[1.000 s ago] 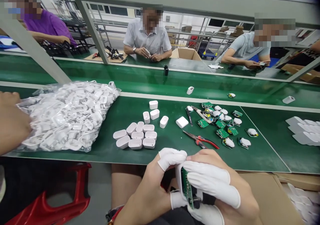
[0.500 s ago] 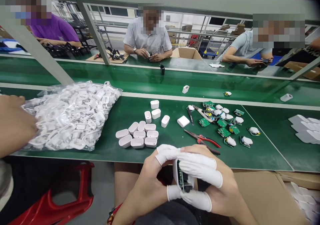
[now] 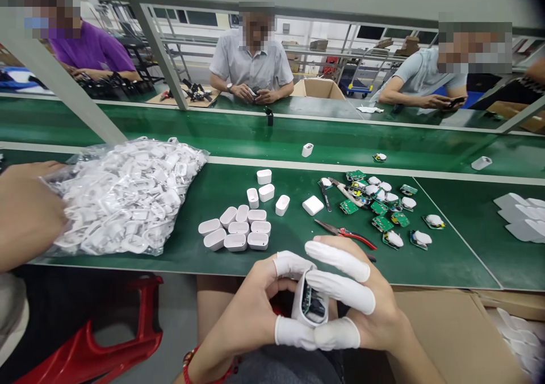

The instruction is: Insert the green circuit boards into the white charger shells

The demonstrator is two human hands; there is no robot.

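Fingers [image 3: 347,292] cup a rounded shell [image 3: 297,304] — smooth (probably plastic).

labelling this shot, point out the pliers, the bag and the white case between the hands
Pliers [image 3: 341,233]: head view, on the pivot.
Bag [image 3: 128,199]: head view, on its clear plastic.
White case [image 3: 298,300]: head view, on its left wall.

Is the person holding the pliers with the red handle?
No, the pliers lie on the green table, while the left hand and the right hand hold a white case.

A conveyor belt [image 3: 204,136] with workers [image 3: 253,63] opposite shows a factory
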